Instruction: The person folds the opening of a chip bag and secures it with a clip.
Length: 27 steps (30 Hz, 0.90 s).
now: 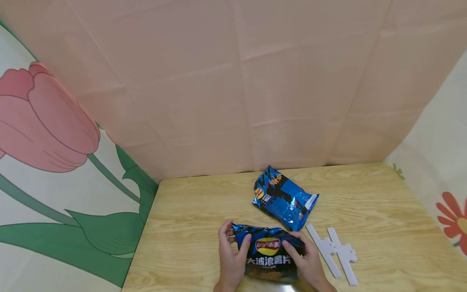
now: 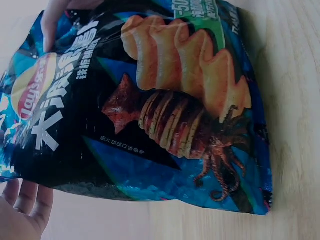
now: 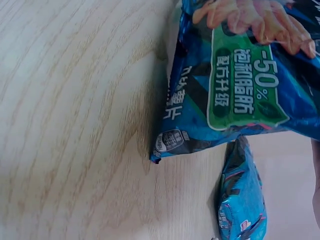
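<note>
- Left hand (image 1: 232,259), right hand (image 1: 310,260): part-closed, gripping opposite sides of near Lay's wavy-chip bag (image 1: 268,271), thumbs on its printed front.
- Right of it: two white notched strips (image 1: 343,256), side by side on the surface (image 1: 189,219).
- Beyond: second Lay's bag (image 1: 286,202), lying angled.
- Back: pinkish cloth (image 1: 204,105).

The left grip (image 1: 232,263) and right grip (image 1: 309,263) are a person's bare hands.

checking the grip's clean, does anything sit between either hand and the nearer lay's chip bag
Nothing visible does: the left hand and right hand hold the nearer Lay's chip bag directly. The farther Lay's bag lies beyond it, two white pieces to its right.
</note>
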Tool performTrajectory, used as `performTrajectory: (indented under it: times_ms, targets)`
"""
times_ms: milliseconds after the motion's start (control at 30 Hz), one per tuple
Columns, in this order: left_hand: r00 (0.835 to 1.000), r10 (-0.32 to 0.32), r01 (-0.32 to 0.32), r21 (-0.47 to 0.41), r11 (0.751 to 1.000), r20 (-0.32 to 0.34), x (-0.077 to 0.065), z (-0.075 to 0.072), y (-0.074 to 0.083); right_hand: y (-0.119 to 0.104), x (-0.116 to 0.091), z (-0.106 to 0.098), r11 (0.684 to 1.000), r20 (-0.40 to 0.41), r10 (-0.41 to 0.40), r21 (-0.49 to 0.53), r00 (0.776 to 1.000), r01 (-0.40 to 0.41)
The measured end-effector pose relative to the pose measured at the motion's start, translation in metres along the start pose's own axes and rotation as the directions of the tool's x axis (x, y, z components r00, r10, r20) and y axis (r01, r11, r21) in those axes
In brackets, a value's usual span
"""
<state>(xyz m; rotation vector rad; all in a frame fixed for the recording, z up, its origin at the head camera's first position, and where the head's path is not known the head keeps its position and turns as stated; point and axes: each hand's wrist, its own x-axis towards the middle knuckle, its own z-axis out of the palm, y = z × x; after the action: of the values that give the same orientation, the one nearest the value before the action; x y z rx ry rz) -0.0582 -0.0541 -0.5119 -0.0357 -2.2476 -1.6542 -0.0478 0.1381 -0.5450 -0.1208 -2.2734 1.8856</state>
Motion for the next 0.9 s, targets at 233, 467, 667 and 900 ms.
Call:
performTrajectory:
  times_ms: [233,467,667,900]
  targets:
    - [0.995,-0.092,0.092,-0.004,0.996,0.03,0.004,0.0,0.003,-0.002,0.004,0.0,0.991,0.04,0.128,0.039,0.991,-0.13]
    - [0.996,-0.037,0.035,0.022,0.999,0.083,0.008,-0.002,-0.001,-0.002,0.006,0.0,0.983,0.073,0.171,0.054,0.982,-0.176]
    - [0.994,0.064,-0.08,0.187,0.979,0.089,0.012,-0.007,0.0,-0.005,0.006,0.001,0.985,0.092,0.152,0.063,0.984,-0.158]
    - [0.973,0.197,-0.225,0.311,0.924,0.12,0.017,-0.007,0.001,-0.004,0.006,0.002,0.989,0.098,0.13,0.059,0.987,-0.136]
